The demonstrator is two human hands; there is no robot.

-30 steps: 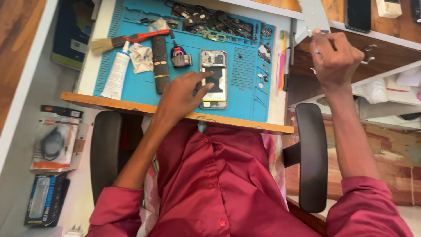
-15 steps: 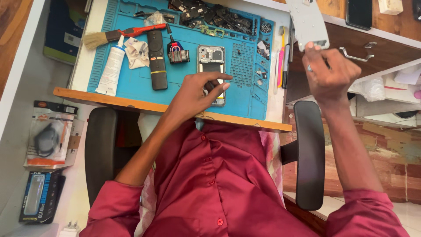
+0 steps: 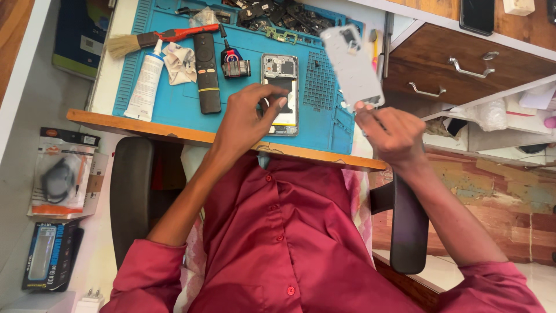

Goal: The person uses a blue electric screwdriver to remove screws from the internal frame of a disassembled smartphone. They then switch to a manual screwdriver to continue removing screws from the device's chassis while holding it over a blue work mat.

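The left hand point(image 3: 250, 116) lay on the opened phone point(image 3: 280, 93), its fingers bent and close together, thumb and fingertips touching the phone's lower half; whether it gripped the edge or only rested there could not be told. The phone lay flat with its back off and inner parts showing, near the middle of the blue repair mat point(image 3: 174, 107), close to the mat's 6 o'clock edge. At 9 o'clock from the phone, just beside it, stood a small dark bottle with a red cap point(image 3: 233, 61); further toward 9 lay a black remote control point(image 3: 206, 72), then a crumpled cloth point(image 3: 179, 61) and a white tube point(image 3: 145, 81); a brush with a red handle point(image 3: 147, 40) lay at 10 o'clock; a heap of dark phone parts point(image 3: 278, 14) sat at 12 o'clock.

The right hand point(image 3: 394, 130) was raised off the desk at 3 o'clock from the phone, its fingers pressed together and pinching the lower end of a pale phone back cover point(image 3: 352, 66); the cover stood tilted in the air above the mat's 3 o'clock edge, apart from the phone. Beyond it, toward 2 o'clock, were wooden drawers with metal handles point(image 3: 463, 64); packaged goods point(image 3: 61, 179) lay well apart at 8 o'clock.
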